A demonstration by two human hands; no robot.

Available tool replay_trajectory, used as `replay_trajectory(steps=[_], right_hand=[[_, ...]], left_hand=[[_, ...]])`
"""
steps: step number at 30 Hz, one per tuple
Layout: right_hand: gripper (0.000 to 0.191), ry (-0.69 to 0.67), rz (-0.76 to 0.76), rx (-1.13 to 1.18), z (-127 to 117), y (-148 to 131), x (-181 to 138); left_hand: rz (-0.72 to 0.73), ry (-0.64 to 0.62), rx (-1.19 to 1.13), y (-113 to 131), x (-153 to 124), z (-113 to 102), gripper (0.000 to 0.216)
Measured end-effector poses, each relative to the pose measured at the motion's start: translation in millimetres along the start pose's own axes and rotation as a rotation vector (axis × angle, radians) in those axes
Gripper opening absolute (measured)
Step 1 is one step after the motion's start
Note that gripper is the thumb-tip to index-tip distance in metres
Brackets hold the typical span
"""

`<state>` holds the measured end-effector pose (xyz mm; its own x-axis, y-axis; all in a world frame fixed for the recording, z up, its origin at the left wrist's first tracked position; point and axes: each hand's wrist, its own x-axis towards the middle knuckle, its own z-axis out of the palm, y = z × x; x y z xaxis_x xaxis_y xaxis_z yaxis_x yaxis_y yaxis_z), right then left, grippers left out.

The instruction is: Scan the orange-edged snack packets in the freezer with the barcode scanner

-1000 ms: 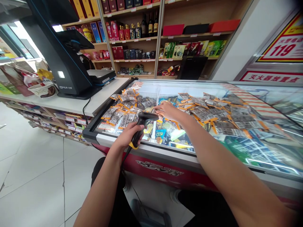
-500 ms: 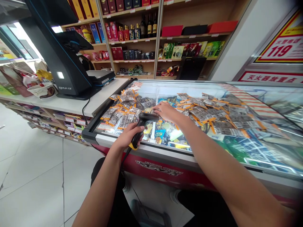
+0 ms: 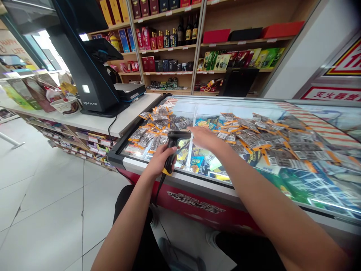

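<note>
At mid-frame: left hand, fingers wrapped round the grip of 1 black-and-yellow handheld scanner; right hand, just beside the scanner's head, fingertips partly hidden, so whether they hold anything cannot be told; beneath, 1 glass-topped freezer; on its glass, orange-edged packets left of centre, plus 1 larger spread at right; work judged partway, handled and unhandled packets indistinguishable; upper left, 1 till.
</note>
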<state>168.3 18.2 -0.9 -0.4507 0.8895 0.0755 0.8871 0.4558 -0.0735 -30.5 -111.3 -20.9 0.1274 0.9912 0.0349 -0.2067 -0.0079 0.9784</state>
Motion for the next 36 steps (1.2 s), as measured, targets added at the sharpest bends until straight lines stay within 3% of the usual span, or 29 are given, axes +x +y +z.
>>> replay_trajectory(steps=[4,6,8,10,12,14,17,20,23,26,29,34,36], right_hand=[[0.056,-0.044,0.227,-0.119,-7,21,-4],[0.053,-0.001,0.258,-0.141,-10,21,-5],[0.053,0.068,0.172,-0.091,-10,10,-4],[0.055,0.099,-0.030,0.044,-7,-10,-3],[0.057,0.062,-0.234,0.169,-2,-31,-1],[0.057,0.031,-0.318,0.185,1,-47,-1],[0.053,0.055,-0.224,0.087,0,-47,-1],[0.048,0.027,-0.121,0.097,-4,-23,-1],[0.056,-0.014,-0.095,0.221,-8,2,-2],[0.059,0.076,-0.095,0.274,-12,15,-3],[0.045,0.174,-0.049,0.259,-14,19,-2],[0.046,-0.008,-0.017,0.223,-11,23,1],[0.044,-0.002,-0.023,0.242,-8,24,3]], left_hand=[[0.110,0.195,-0.168,-1,1,2,0.042],[0.155,0.282,-0.227,0,1,4,0.045],[0.177,0.331,-0.252,0,1,6,0.045],[0.189,0.343,-0.251,0,2,7,0.045],[0.192,0.336,-0.240,-1,2,8,0.043],[0.188,0.323,-0.227,-2,1,7,0.042],[0.179,0.311,-0.207,-3,0,6,0.042],[0.160,0.308,-0.192,-3,0,5,0.042],[0.132,0.288,-0.157,-3,0,3,0.038],[0.113,0.221,-0.095,-4,0,2,0.035],[0.099,0.165,-0.043,-5,0,1,0.035],[0.039,0.052,0.015,-1,-3,-1,0.035],[-0.010,-0.021,0.054,2,-5,-2,0.036]])
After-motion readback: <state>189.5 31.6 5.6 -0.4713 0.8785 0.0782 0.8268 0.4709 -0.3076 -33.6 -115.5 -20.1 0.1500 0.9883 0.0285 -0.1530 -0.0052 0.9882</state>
